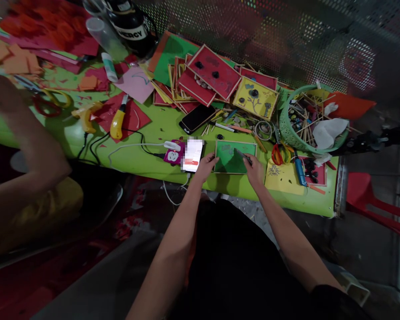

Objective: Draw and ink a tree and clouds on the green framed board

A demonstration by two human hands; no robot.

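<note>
A small green card with a stick frame lies near the front edge of the lime-green table. My left hand rests on the card's left edge, fingers curled against it. My right hand is closed round a thin dark pen whose tip touches the green card. A lit phone lies just left of my left hand.
Framed red and yellow cards are stacked at the back. A black phone, a green basket of sticks, scissors, a glue gun and cables lie around. Another person's arm reaches in at the left. A red chair stands right.
</note>
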